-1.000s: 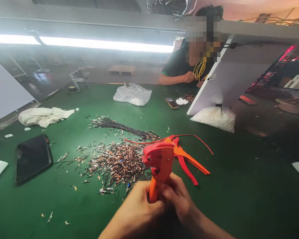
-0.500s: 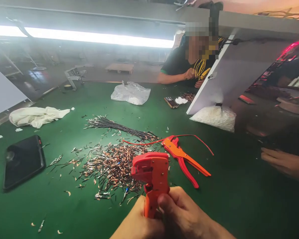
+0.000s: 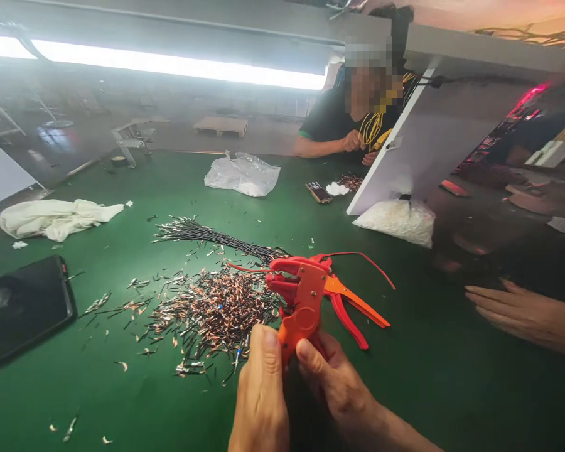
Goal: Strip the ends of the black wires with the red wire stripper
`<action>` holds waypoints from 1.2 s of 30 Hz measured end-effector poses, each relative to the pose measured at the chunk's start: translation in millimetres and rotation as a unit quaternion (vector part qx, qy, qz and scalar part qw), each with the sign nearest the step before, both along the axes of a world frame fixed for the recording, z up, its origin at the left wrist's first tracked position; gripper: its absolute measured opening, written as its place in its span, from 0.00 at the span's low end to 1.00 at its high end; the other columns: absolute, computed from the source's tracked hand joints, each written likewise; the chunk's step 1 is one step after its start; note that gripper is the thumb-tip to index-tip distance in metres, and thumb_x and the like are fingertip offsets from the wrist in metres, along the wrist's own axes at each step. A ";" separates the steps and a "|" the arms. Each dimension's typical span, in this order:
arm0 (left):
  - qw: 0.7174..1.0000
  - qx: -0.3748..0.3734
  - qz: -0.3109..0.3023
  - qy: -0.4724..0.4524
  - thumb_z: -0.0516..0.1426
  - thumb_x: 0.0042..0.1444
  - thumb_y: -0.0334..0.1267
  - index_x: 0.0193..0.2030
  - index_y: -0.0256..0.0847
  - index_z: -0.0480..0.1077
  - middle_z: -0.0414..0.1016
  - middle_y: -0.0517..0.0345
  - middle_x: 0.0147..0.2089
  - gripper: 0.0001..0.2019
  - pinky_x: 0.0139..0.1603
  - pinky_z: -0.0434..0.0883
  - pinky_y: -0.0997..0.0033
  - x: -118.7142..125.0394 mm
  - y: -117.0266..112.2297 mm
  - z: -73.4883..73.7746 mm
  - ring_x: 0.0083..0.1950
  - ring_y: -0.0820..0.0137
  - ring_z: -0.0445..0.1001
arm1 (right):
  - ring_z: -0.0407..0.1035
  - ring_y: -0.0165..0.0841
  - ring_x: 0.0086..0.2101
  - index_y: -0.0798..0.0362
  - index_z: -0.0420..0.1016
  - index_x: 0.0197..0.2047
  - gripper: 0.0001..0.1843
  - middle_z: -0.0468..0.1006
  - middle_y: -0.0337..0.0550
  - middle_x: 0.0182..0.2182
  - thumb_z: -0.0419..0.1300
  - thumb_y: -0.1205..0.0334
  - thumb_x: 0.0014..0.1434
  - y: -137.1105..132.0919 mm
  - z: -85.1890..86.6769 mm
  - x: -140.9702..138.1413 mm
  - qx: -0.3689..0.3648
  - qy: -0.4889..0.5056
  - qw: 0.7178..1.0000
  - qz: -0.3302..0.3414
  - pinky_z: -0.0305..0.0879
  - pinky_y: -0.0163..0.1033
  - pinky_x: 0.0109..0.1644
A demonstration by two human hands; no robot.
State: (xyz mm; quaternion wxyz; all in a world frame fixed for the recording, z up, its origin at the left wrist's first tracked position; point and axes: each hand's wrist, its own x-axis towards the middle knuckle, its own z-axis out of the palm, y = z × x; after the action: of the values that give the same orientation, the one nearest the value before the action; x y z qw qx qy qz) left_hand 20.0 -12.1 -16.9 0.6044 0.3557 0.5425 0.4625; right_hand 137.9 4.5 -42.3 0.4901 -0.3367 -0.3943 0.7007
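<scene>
An orange and red wire stripper point(image 3: 305, 301) is held upright in front of me, its red jaws facing left. My right hand point(image 3: 343, 386) is closed on the lower right of its handles, thumb up along the side. From the left, my left hand point(image 3: 262, 392) is closed against the lower handle with its thumb raised; its other fingers are mostly hidden. Behind the tool, a second wire stripper point(image 3: 353, 298) lies on the green table with a red wire point(image 3: 370, 260) by its head. Copper and black wire scraps point(image 3: 221, 307) form a pile to the left.
A bundle of black wires point(image 3: 216, 237) lies beyond the scraps. Around the table are a dark phone point(image 3: 32, 307), a white cloth point(image 3: 61, 218), a clear bag point(image 3: 242, 174) and a filled bag point(image 3: 398, 223). A co-worker's hand point(image 3: 518, 311) rests at right; another person point(image 3: 329, 125) handles yellow wires.
The held wire stripper has risen slightly and turned, and my left hand has turned upright beside its handle. The co-worker's hand at right reaches further in. The whole view has shifted a little.
</scene>
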 end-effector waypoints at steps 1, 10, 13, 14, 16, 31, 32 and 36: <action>0.998 0.009 0.042 0.056 0.48 0.62 0.69 0.32 0.43 0.63 0.62 0.66 0.22 0.28 0.23 0.54 0.73 6.0 -2.9 1.6 0.22 0.74 0.59 | 0.72 0.38 0.45 0.49 0.80 0.47 0.20 0.81 0.45 0.42 0.64 0.42 0.62 -2.9 -0.3 -3.7 0.007 0.004 1.000 -0.005 0.62 0.46 0.60; 0.993 0.025 0.070 0.096 0.40 0.61 0.72 0.47 0.45 0.60 0.66 0.66 0.23 0.31 0.27 0.56 0.69 18.8 -10.4 2.8 0.23 0.70 0.61 | 0.73 0.34 0.32 0.52 0.80 0.42 0.17 0.82 0.43 0.32 0.66 0.46 0.62 -6.8 10.3 -3.0 0.018 -0.004 1.000 -0.025 0.69 0.38 0.40; 0.992 0.053 0.082 0.084 0.40 0.63 0.70 0.53 0.45 0.60 0.73 0.58 0.36 0.31 0.35 0.65 0.67 12.8 -10.0 -2.8 0.30 0.67 0.69 | 0.74 0.35 0.33 0.51 0.81 0.46 0.17 0.83 0.44 0.33 0.65 0.47 0.63 -2.4 15.7 3.6 0.033 0.000 0.999 0.011 0.70 0.40 0.41; 0.988 0.060 0.095 0.103 0.41 0.64 0.68 0.55 0.45 0.60 0.74 0.56 0.40 0.30 0.38 0.67 0.65 9.8 -9.7 -4.0 0.33 0.66 0.71 | 0.75 0.35 0.34 0.51 0.81 0.46 0.16 0.83 0.44 0.34 0.65 0.48 0.63 -1.9 17.4 5.3 0.036 -0.002 0.999 0.016 0.70 0.41 0.44; 0.975 0.073 0.116 0.173 0.44 0.66 0.63 0.58 0.45 0.60 0.72 0.55 0.44 0.26 0.44 0.68 0.61 1.3 -7.7 -5.0 0.40 0.64 0.74 | 0.76 0.37 0.38 0.50 0.81 0.46 0.14 0.84 0.44 0.36 0.65 0.50 0.64 -2.1 19.9 7.9 0.040 -0.006 0.999 0.017 0.70 0.43 0.50; 0.951 0.138 0.005 0.275 0.56 0.58 0.44 0.56 0.38 0.74 0.76 0.43 0.53 0.22 0.61 0.63 0.41 -34.2 34.6 -3.4 0.56 0.51 0.71 | 0.79 0.37 0.36 0.53 0.77 0.44 0.12 0.83 0.43 0.36 0.69 0.56 0.60 3.7 26.6 13.4 0.024 0.049 0.993 0.108 0.75 0.45 0.46; 0.960 0.136 -0.015 0.245 0.56 0.58 0.46 0.56 0.38 0.74 0.77 0.43 0.54 0.22 0.61 0.65 0.43 -31.9 36.0 -3.8 0.55 0.52 0.72 | 0.79 0.37 0.36 0.54 0.77 0.44 0.13 0.83 0.43 0.36 0.69 0.56 0.59 4.3 27.6 13.8 0.023 0.052 0.993 0.106 0.76 0.45 0.45; 0.981 0.126 -0.103 0.109 0.56 0.59 0.46 0.55 0.38 0.75 0.78 0.46 0.55 0.21 0.58 0.71 0.59 -19.3 38.5 2.3 0.58 0.57 0.74 | 0.79 0.37 0.33 0.55 0.77 0.45 0.16 0.83 0.43 0.34 0.71 0.56 0.57 4.8 28.8 14.3 0.016 0.083 0.991 0.105 0.77 0.45 0.43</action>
State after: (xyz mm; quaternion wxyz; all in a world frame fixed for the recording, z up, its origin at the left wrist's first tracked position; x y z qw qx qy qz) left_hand 0.7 26.4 -14.6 0.5360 0.5316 0.5031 0.4208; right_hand 152.2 9.3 -13.6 0.4502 -0.2258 -0.3967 0.7675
